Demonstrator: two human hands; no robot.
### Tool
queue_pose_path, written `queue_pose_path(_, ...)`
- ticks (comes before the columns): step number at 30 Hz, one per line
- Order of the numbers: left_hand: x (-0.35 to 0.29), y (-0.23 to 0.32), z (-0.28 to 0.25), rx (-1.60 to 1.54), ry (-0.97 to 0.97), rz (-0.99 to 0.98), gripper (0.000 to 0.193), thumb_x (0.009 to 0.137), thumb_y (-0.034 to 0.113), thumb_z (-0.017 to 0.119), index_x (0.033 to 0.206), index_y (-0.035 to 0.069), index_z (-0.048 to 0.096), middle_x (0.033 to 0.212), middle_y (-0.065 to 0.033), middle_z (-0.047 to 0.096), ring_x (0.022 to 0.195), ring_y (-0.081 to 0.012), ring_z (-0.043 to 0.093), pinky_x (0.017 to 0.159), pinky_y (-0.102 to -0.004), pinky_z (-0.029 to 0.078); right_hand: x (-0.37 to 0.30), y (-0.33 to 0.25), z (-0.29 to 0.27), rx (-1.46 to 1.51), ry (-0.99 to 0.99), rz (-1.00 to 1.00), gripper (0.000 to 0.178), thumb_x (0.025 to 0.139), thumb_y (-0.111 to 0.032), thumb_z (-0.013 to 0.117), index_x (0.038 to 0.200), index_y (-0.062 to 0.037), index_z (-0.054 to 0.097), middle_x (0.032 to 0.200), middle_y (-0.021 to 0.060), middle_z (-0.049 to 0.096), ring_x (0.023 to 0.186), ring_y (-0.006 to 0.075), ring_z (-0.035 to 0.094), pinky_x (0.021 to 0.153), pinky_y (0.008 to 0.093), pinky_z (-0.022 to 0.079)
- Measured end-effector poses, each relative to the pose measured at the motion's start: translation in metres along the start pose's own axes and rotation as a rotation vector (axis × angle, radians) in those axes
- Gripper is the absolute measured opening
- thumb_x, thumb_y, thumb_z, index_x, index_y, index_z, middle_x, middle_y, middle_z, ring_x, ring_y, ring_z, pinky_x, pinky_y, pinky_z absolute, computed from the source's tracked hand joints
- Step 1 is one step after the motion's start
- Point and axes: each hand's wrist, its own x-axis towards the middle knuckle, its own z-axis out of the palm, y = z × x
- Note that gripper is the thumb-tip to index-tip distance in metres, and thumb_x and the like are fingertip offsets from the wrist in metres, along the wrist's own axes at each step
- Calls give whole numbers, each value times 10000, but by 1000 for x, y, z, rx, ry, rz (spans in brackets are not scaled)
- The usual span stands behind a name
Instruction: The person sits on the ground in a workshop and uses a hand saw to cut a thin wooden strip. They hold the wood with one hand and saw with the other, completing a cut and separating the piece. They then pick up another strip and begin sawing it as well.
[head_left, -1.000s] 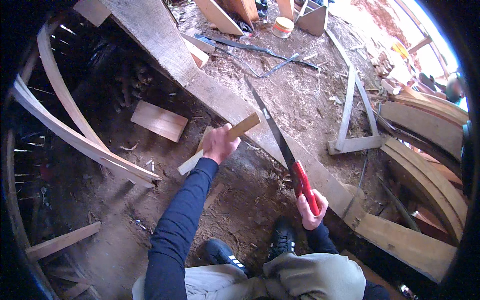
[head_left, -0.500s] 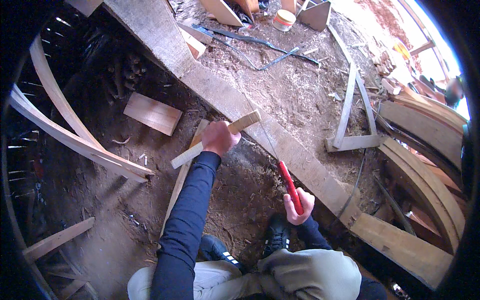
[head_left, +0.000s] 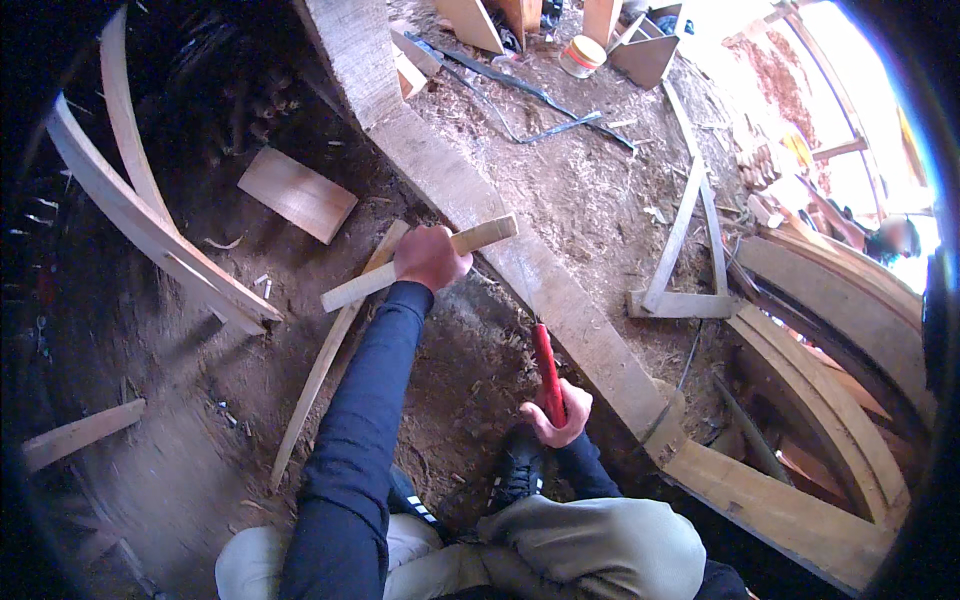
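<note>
My left hand is closed around a pale, squared wooden strip, whose far end rests on or just above a long thick wooden beam. Closed on the red handle, my right hand holds a saw. Its thin blade appears nearly edge-on, running forward from the handle toward the strip's far end. Whether the teeth touch the wood I cannot tell. Under the left hand, a long narrow batten slants across the ground.
A short board lies on the dirt left of the beam. Curved timbers stand at the left, and more curved pieces at the right. Beyond the beam are a triangular wooden frame, dark straps and a round tub.
The view has turned slightly. My right hand and the saw appear further left, with the handle more upright in the picture. My left hand still grips the strip.
</note>
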Motion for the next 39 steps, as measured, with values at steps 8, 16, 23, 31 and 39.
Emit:
queue_pose_path(8, -2, 1, -3, 20, 17, -21, 395, 692, 472, 717, 790, 90, 730, 788, -175, 695, 750, -333, 696, 679, -429, 566, 2, -2, 9, -97, 94, -76, 289, 742, -204, 792, 716, -59, 544, 578, 94, 522, 457, 269, 533, 459, 331, 432)
queue_pose_path(16, -3, 7, -11, 25, -12, -12, 378, 698, 466, 707, 788, 99, 729, 768, -157, 696, 747, -323, 697, 674, -425, 564, 0, 0, 14, -83, 125, 28, 225, 776, -134, 725, 680, -70, 531, 552, 98, 488, 455, 288, 522, 451, 342, 417)
queue_pose_path(23, -1, 5, -6, -65, 1, 2, 339, 697, 409, 699, 802, 88, 724, 785, -176, 692, 765, -342, 688, 695, -428, 555, 25, -14, 6, -26, 209, 75, 149, 763, -161, 704, 719, -73, 592, 544, 112, 508, 466, 308, 534, 465, 368, 426)
queue_pose_path(31, -1, 13, -1, 53, 33, 20, 352, 674, 412, 711, 763, 72, 711, 751, -183, 685, 737, -360, 681, 667, -442, 552, 21, 1, -17, 15, 257, 98, 99, 749, -99, 680, 724, -59, 593, 534, 106, 504, 438, 283, 526, 452, 362, 411)
queue_pose_path(39, 1, 7, 1, 79, 50, 24, 351, 689, 418, 695, 731, 70, 694, 724, -184, 676, 720, -363, 678, 662, -442, 552, 26, 6, -17, 100, 188, 76, 153, 742, -83, 668, 655, -65, 543, 522, 110, 487, 432, 291, 511, 449, 368, 405)
